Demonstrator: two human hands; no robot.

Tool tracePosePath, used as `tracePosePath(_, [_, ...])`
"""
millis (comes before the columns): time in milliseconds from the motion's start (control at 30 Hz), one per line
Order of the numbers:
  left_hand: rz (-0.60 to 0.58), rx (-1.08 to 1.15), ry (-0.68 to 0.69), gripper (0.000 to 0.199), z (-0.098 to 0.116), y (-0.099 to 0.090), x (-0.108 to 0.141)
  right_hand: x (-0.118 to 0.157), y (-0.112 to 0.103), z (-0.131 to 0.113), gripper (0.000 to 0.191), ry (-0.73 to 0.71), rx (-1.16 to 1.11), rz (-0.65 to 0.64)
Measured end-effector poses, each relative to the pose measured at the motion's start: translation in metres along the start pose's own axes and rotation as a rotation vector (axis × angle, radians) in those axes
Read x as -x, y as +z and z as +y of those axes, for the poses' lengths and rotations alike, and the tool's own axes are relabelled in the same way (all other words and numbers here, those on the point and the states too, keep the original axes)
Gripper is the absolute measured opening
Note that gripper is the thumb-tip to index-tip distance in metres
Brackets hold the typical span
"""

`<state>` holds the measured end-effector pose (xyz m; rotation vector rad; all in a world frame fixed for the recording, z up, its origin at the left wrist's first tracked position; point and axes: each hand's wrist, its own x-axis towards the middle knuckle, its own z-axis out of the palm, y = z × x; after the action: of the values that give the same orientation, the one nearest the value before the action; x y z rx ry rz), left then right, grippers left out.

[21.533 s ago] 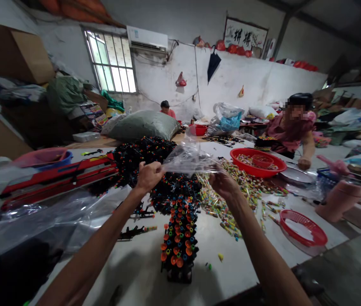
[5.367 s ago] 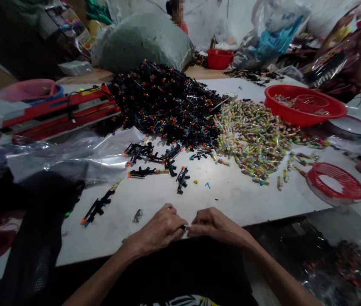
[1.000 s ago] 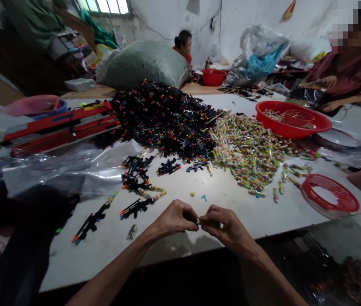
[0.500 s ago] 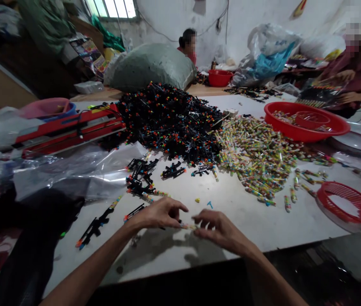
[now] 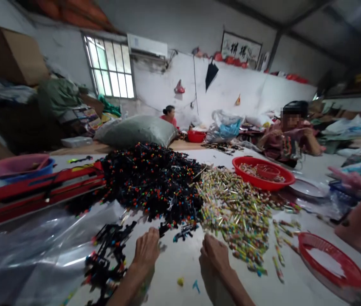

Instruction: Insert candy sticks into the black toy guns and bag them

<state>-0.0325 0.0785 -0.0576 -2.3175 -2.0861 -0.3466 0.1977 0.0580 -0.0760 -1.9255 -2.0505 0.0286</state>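
From my remote view, the landmark is one heap of black plastic toy guns with coloured tips (image 5: 151,182), too many to count. Left of it sit two basins, one pink (image 5: 18,164) on one blue (image 5: 37,171), and long red and grey bars (image 5: 40,189). A crinkled clear plastic sheet (image 5: 46,255) spreads before them. Left-front of the heap lies a tangled cluster of black toy guns (image 5: 107,250), overlapping too much for me to count.

The left hand (image 5: 147,250) is in front of the heap, fingers bent down beside one dark toy piece (image 5: 164,229); I can't tell whether they grip it. One green sack (image 5: 139,130) bulges behind the heap. In front lie one yellow bit (image 5: 180,281), one black toy gun (image 5: 185,232) and one blue bit (image 5: 196,286).

The right hand (image 5: 216,253) is right-front, its fingers curled; I can't see whether they grasp anything. Right of the heap, countless candy-coloured clear tubes (image 5: 241,212) block the way to one round red basin (image 5: 263,182). Farther right, one person (image 5: 290,140) sits beyond one red slotted basket (image 5: 352,267).
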Motion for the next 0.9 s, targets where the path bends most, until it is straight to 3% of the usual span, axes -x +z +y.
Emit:
tracePosePath(100, [0.084,0.446,-0.056,0.022,0.000,0.005,0.004,0.024,0.018,0.015,0.010,0.003,-0.249,0.219])
tracePosePath(167, [0.074,0.919,-0.074,0.008,0.007,0.005,0.015,0.038,0.019,0.013,0.018,0.073,-0.480,0.238])
tracePosePath(267, [-0.080,1.431,-0.226,0.028,0.029,-0.001,0.045,0.059,0.000,-0.004,0.025,0.135,-0.884,0.030])
tracePosePath(333, [-0.135,1.618,-0.373,0.030,0.046,-0.011,0.068,0.072,-0.020,-0.019,0.031,0.205,-1.150,-0.138])
tracePosePath(400, [-0.166,1.817,-0.439,0.029,0.060,-0.020,0.086,0.082,-0.040,-0.032,0.034,0.334,-1.353,-0.208])
tracePosePath(467, [-0.204,1.936,-0.469,0.029,0.069,-0.027,0.098,0.090,-0.056,-0.041,0.031,0.366,-1.460,-0.235])
tracePosePath(567, [-0.209,1.987,-0.479,0.025,0.075,-0.030,0.110,0.098,-0.071,-0.047,0.026,0.297,-1.523,-0.291])
tracePosePath(700, [-0.164,2.014,-0.446,0.023,0.077,-0.030,0.119,0.103,-0.078,-0.048,0.023,0.213,-1.544,-0.339])
tracePosePath(900, [-0.145,1.994,-0.432,0.021,0.075,-0.027,0.122,0.102,-0.082,-0.052,0.024,0.236,-1.445,-0.307])
